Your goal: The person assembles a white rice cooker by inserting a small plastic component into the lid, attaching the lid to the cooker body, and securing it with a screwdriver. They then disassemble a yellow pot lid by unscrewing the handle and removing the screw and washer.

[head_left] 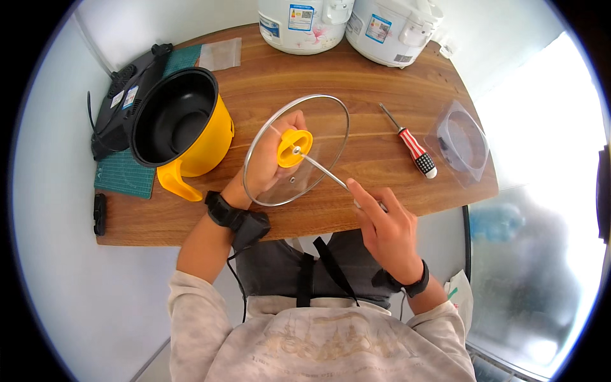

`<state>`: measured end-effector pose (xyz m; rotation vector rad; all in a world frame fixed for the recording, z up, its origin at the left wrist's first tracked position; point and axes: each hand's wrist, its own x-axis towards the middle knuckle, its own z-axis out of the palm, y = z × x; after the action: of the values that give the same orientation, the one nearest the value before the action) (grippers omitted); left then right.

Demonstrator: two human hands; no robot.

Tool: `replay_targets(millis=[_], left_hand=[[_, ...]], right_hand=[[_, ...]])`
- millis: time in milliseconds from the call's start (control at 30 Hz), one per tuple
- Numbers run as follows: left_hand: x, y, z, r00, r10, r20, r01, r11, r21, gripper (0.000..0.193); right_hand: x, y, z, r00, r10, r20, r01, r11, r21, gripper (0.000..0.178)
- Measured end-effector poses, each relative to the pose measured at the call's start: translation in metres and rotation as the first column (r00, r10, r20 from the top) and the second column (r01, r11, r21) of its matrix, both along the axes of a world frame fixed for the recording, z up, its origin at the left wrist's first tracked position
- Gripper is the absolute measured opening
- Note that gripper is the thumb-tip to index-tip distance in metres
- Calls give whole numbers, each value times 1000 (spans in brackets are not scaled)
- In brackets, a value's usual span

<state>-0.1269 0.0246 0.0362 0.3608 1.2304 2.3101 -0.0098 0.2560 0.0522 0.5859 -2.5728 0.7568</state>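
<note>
My left hand (262, 162) is closed on the yellow knob (294, 148) of a round glass lid (324, 121). Much of that hand shows through the clear glass, and the metal-rimmed lid is tilted. In my right hand (389, 226), a screwdriver with a long thin metal shaft (326, 172) is gripped; its handle is mostly hidden by the fingers. The shaft's tip meets the screw at the knob's centre. To the left of the lid stands a yellow pot (213, 143) with a black inside and a yellow handle.
A second screwdriver (417, 151), with a red, white and black handle, lies right of the lid beside a clear plastic container (463, 140). Two white appliances (305, 28) stand at the back. A black device (130, 95) rests on a green mat (127, 175) at the left.
</note>
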Motion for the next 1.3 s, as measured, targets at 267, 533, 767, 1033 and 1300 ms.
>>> replay_targets(millis=[267,533,767,1033,1300], left_hand=[[-3,2,-8,974,218,-55,-220,975,-35,22],[-1,7,-4,895,415,-165,-431,899,-74,17],[-1,3,-12,822,496,-279,-536,840,-84,15],[-4,0,-16,817,481,-320,-527,847,-72,14],[0,5,-8,848,480,-226,-501,865,-39,17]], right_hand=[[13,-11,3,544,609,577,371,443,-816,40],[12,-26,5,384,796,467,502,245,-830,43],[17,-26,8,396,795,459,490,240,-838,43],[18,-26,9,365,787,497,454,315,-833,41],[17,-25,6,377,772,512,409,358,-839,42]])
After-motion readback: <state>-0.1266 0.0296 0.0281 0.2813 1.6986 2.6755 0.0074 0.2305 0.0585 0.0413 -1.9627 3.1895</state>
